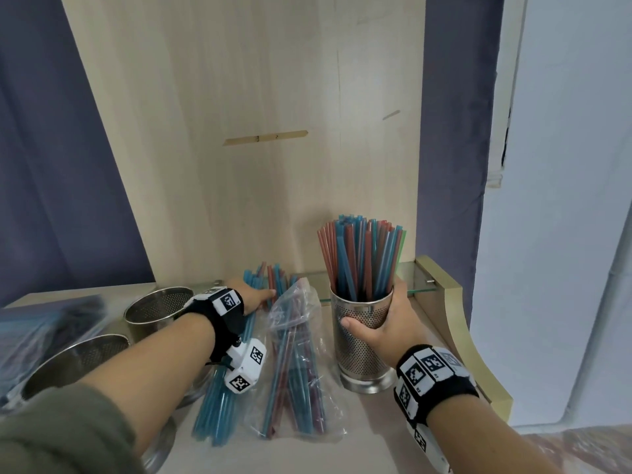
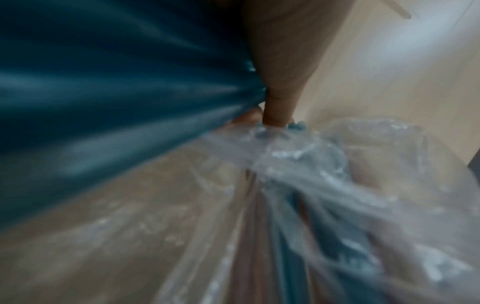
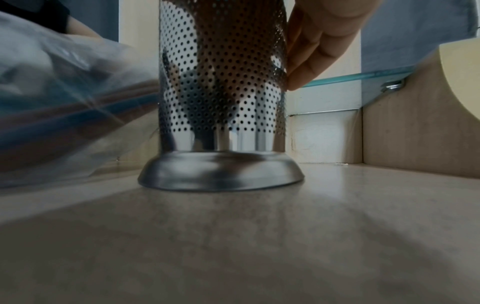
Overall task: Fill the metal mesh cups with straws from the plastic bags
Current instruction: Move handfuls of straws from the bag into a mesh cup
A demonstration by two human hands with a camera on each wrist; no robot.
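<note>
A metal mesh cup (image 1: 362, 350) stands upright on the counter, packed with red and blue straws (image 1: 362, 258). My right hand (image 1: 383, 319) grips its upper wall, thumb on the near side and fingers (image 3: 311, 51) round the far side of the cup (image 3: 221, 102). Left of it lies a crumpled clear plastic bag (image 1: 297, 364) with several red and blue straws inside. My left hand (image 1: 261, 297) holds the far end of a loose bundle of blue straws (image 1: 219, 395) lying beside the bag. In the left wrist view, these blue straws (image 2: 103, 102) lie against a finger (image 2: 278, 92), with the bag (image 2: 337, 185) below.
Two empty mesh cups (image 1: 157, 306) (image 1: 78, 357) stand at the left under my left forearm. Another bag of straws (image 1: 41, 323) lies at the far left. A wooden back panel (image 1: 256, 165) rises behind. A glass shelf (image 3: 350, 78) and curved side board (image 1: 455, 319) close the right.
</note>
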